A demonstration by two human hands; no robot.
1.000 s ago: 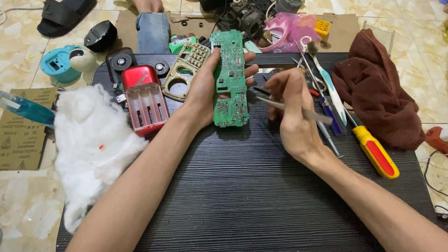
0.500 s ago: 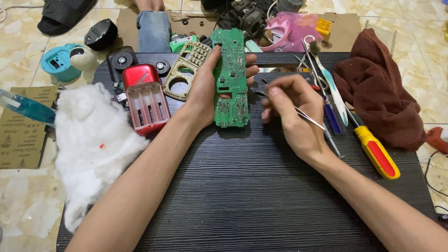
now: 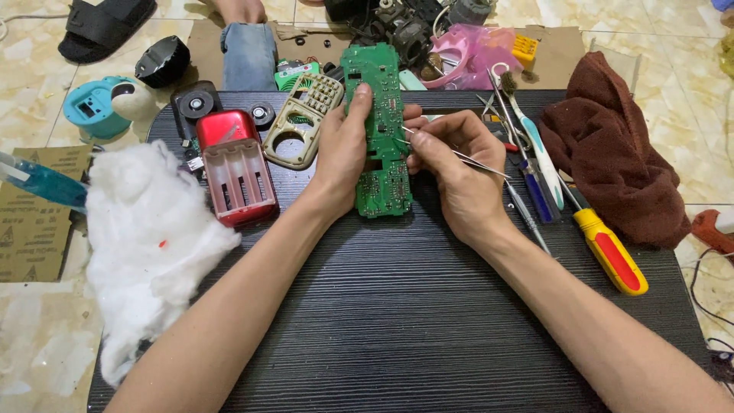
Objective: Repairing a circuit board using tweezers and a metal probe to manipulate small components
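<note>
Fingers (image 3: 432, 145) of the right hand (image 3: 459, 172) are pinching thin metal tweezers (image 3: 478, 162), whose tip is touching the middle of the green circuit board (image 3: 380, 130). At nine o'clock from it, the left hand (image 3: 340, 157) is gripping that board by its left edge, thumb lying on its face, and holding it upright over the black ribbed worktop (image 3: 397, 306). White cotton wadding (image 3: 149, 237) is lying at eight o'clock on the worktop's left edge. A red battery case (image 3: 237, 172) is sitting at nine o'clock, just beside a beige keypad frame (image 3: 302, 130). At three o'clock, a yellow-and-red screwdriver (image 3: 612, 252) is lying beside a brown cloth (image 3: 612, 153).
</note>
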